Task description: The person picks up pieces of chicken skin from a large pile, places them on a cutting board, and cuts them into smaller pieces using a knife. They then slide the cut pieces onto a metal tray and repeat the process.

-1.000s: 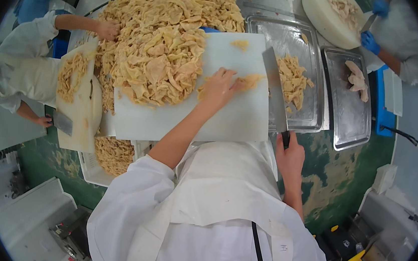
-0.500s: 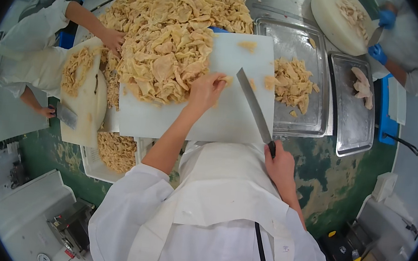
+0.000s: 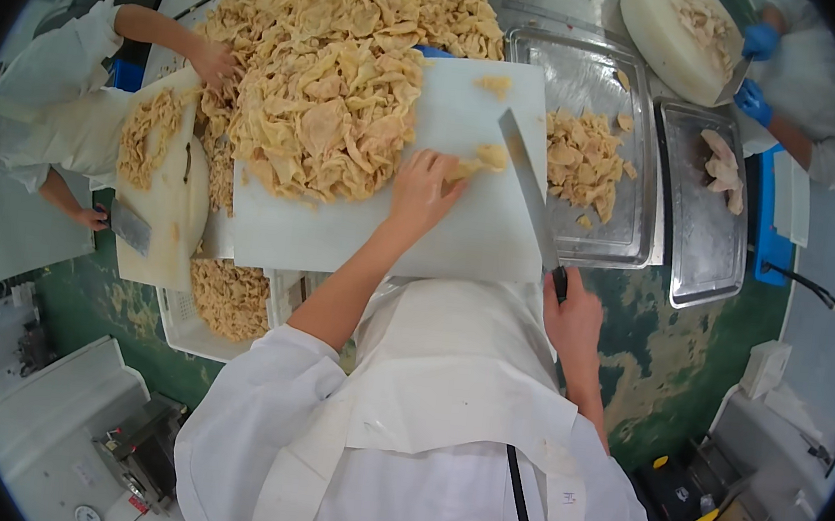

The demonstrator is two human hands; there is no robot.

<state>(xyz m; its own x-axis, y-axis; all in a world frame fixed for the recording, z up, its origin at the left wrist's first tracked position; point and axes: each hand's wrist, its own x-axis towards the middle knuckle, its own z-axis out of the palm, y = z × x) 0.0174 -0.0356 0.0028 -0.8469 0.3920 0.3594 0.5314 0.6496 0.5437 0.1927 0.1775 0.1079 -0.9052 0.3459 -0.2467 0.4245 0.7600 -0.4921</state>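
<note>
Poultry-skin strip (image 3: 491,157): I saw it on the white cutting board (image 3: 339,241), left of the knife blade (image 3: 529,187).
Left hand (image 3: 421,198): its fingers touched the strip's left end; I could not tell whether they pinched it.
Right hand (image 3: 573,316): wrapped round the knife's black handle (image 3: 561,283).
Skin pile (image 3: 320,121): heaped over the board's left part.
Metal tray (image 3: 595,248): right of the board, bearing skin pieces (image 3: 585,166).
Co-worker's hand (image 3: 216,64): at the heap's left edge.

The pile (image 3: 326,116) hides the far left corner of the board (image 3: 369,246). From me, the left hand (image 3: 424,196) covers part of a yellow strip (image 3: 489,157). The board's near edge partly covers the basket (image 3: 183,340).
</note>
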